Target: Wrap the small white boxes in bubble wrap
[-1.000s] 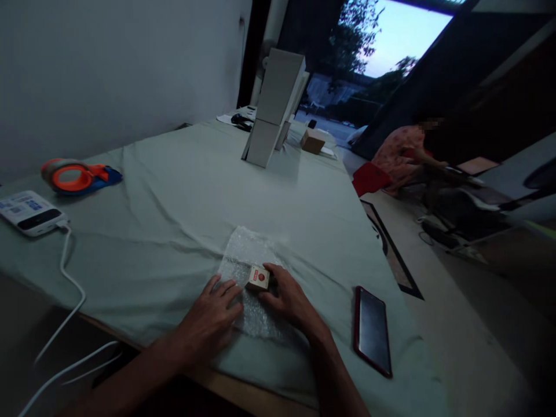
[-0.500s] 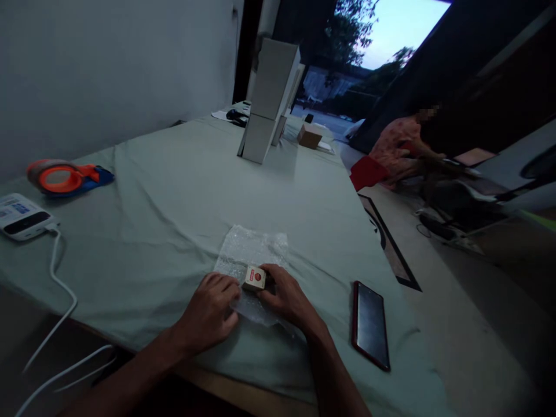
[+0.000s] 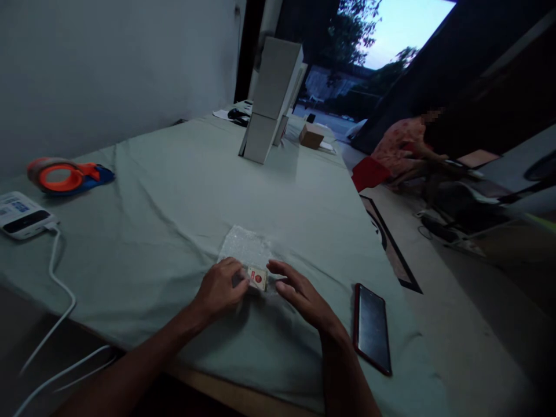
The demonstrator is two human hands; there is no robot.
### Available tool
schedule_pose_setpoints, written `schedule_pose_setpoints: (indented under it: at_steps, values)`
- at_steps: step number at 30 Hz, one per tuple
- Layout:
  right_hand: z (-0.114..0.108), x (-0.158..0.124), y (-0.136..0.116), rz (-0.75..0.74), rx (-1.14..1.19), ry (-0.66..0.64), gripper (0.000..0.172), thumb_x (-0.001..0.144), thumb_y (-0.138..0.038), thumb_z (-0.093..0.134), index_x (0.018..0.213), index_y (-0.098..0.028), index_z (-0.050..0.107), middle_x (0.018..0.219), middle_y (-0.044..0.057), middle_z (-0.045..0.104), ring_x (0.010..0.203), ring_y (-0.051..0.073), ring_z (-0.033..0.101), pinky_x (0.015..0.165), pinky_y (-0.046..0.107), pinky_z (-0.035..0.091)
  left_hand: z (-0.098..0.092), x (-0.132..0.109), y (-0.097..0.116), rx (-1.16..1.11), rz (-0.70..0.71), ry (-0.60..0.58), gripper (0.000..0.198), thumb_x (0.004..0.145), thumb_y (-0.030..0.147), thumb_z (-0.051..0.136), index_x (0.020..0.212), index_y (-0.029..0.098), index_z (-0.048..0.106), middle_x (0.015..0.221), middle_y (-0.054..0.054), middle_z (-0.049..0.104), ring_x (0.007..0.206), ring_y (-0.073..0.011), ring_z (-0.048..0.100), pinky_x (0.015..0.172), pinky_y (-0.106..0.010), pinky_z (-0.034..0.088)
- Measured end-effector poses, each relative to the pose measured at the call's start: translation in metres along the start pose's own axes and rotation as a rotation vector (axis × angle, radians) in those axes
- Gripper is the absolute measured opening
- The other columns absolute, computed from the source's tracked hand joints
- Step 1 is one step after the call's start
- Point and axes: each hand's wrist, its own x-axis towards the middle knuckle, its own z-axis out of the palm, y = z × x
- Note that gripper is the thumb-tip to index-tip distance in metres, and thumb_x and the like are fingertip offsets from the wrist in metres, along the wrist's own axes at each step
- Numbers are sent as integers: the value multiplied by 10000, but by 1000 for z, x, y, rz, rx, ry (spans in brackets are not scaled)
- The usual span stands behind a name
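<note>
No words or numbers could be read anywhere in the dim light. The small box [image 3: 257, 278] had a red strip and a red round mark on its top. Any print on them was too tiny and blurry to make out. The white power bank [image 3: 19, 214] lay at the left side of the table [image 3: 182, 185]. It had a label with little blue squares and some lines of print. Those were too small to read as well.
</note>
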Motion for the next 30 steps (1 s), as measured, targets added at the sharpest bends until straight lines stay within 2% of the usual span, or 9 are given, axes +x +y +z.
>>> schedule_pose_setpoints:
  at_steps: [3, 5, 6, 8, 10, 13, 17, 24, 30]
  values:
    - [-4, -4, -6, -2, -16, -3, 700, 758, -504, 686, 1348, -194, 472, 1331, 141, 565, 1208, 283, 549, 966, 440, 469, 1, 7, -2, -8, -65, -14, 40, 763, 184, 580, 802, 194, 576, 881, -24, 659, 819, -179, 615, 734, -290, 476]
    - [0, -3, -6, -9, -92, 14, 705, 689, -435, 764, 1300, -194, 506, 1274, 126, 601, 1166, 275, 567, 957, 423, 461, 0, 9, -1, -31, -82, -12, 60, 754, 186, 586, 812, 195, 577, 904, -26, 671, 843, -184, 624, 740, -288, 474]
    - [3, -1, -5, -12, -117, 27, 616, 696, -394, 759, 1238, -196, 546, 1229, 112, 625, 1119, 261, 588, 941, 407, 462, -1, 10, -1, -49, -81, -13, 48, 749, 186, 587, 794, 197, 574, 928, -30, 679, 871, -188, 629, 757, -289, 474]
    - [11, 4, -2, -14, -115, 88, 320, 747, -334, 692, 1028, -196, 625, 1117, 81, 665, 1012, 230, 619, 895, 372, 464, -3, 11, 0, -94, -73, -27, 34, 733, 192, 597, 740, 201, 566, 988, -37, 692, 934, -198, 637, 810, -294, 473]
    - [18, 10, 2, 0, -43, 171, 122, 776, -309, 622, 813, -192, 621, 1035, 68, 683, 954, 214, 625, 853, 343, 461, -3, 13, 0, -151, -73, -41, 54, 719, 210, 612, 698, 203, 562, 1053, -46, 695, 998, -209, 634, 873, -300, 462]
    - [23, 17, 8, 67, 131, 233, 169, 743, -335, 622, 674, -187, 577, 965, 69, 696, 888, 211, 628, 790, 314, 465, 1, 17, -2, -247, -107, -47, 45, 720, 227, 599, 698, 200, 571, 1080, -45, 701, 995, -204, 639, 876, -286, 457]
    - [26, 19, 10, 140, 271, 250, 179, 693, -335, 647, 638, -184, 567, 915, 56, 698, 792, 190, 619, 696, 279, 470, 9, 21, -6, -314, -142, -62, 64, 719, 213, 572, 775, 191, 596, 925, -18, 712, 819, -170, 635, 728, -247, 457]
    - [29, 17, 6, 147, 189, 195, 149, 676, -295, 655, 615, -183, 577, 854, 49, 700, 772, 183, 610, 716, 281, 460, 12, 18, -12, -352, -133, -85, 48, 711, 186, 546, 727, 181, 591, 689, 35, 615, 642, -119, 543, 595, -205, 398]
    - [24, 16, 3, 162, 256, 124, 202, 678, -335, 672, 607, -177, 566, 849, 48, 684, 759, 175, 593, 702, 277, 448, 6, 16, -8, -353, -138, -114, 61, 731, 212, 562, 765, 181, 602, 710, 29, 614, 670, -127, 554, 614, -211, 412]
